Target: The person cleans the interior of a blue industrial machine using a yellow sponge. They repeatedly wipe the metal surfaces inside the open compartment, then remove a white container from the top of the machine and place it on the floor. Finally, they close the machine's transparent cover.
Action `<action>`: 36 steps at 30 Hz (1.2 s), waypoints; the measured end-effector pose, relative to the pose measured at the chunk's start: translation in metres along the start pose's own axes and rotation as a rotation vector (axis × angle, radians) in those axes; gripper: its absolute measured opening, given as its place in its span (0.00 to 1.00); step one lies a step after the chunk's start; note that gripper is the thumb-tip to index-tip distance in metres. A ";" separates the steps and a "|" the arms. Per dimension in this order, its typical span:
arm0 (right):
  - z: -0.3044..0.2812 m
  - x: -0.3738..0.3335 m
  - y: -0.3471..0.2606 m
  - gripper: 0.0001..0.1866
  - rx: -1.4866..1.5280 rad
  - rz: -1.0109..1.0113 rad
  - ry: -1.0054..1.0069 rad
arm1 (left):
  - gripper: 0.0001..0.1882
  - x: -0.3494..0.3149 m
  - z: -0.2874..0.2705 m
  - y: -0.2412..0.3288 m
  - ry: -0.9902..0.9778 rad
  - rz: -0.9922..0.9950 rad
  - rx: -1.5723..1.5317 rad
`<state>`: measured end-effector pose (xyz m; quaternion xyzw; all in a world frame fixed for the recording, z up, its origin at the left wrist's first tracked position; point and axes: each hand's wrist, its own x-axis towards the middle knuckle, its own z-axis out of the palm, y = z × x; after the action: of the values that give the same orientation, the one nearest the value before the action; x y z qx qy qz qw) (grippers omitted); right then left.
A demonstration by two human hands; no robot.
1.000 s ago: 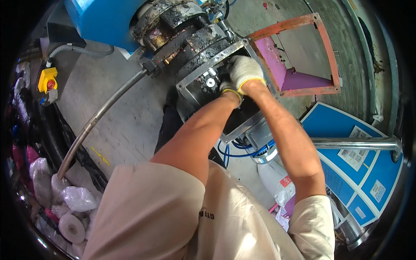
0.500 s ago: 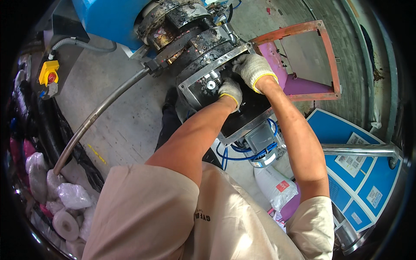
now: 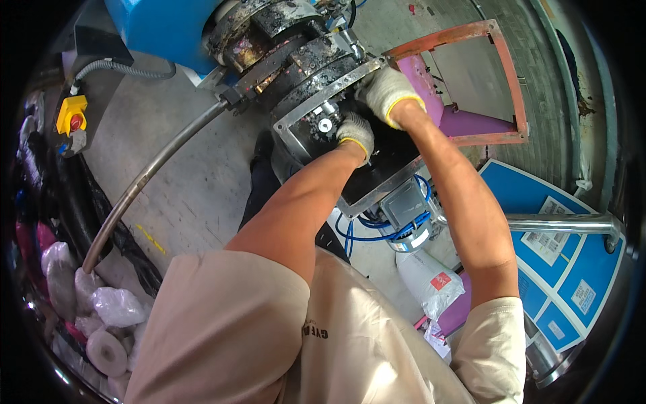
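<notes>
Both my hands wear knitted off-white gloves with yellow cuffs and reach into a dark, open metal box housing on a greasy machine. My left hand is down inside it, fingers curled, beside a round silver fitting; what they hold is hidden. At the far inner edge, next to the rim, my right hand bends its fingers down into the shadow. Its fingertips and whatever they grip cannot be made out. Beyond the housing sits a blackened, residue-coated cylindrical machine head.
A long metal handle bar curves out to the left. Right of the housing is an orange-rimmed frame. Below hang a motor and blue cables. A white sack, blue panels and plastic-wrapped bundles surround me.
My right hand has shifted slightly up and left, deeper into the far edge of the housing. My left hand stays nearly in place. The whole view has moved a little.
</notes>
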<state>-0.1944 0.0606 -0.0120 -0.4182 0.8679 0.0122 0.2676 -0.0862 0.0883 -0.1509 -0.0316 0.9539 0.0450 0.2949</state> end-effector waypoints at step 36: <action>0.027 -0.030 -0.012 0.15 0.205 0.247 0.101 | 0.29 -0.009 -0.013 -0.006 -0.138 -0.001 -0.287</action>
<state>-0.1586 0.0811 -0.0188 -0.2788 0.9218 -0.0646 0.2614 -0.0860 0.0810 -0.1354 -0.0706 0.9152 0.1828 0.3522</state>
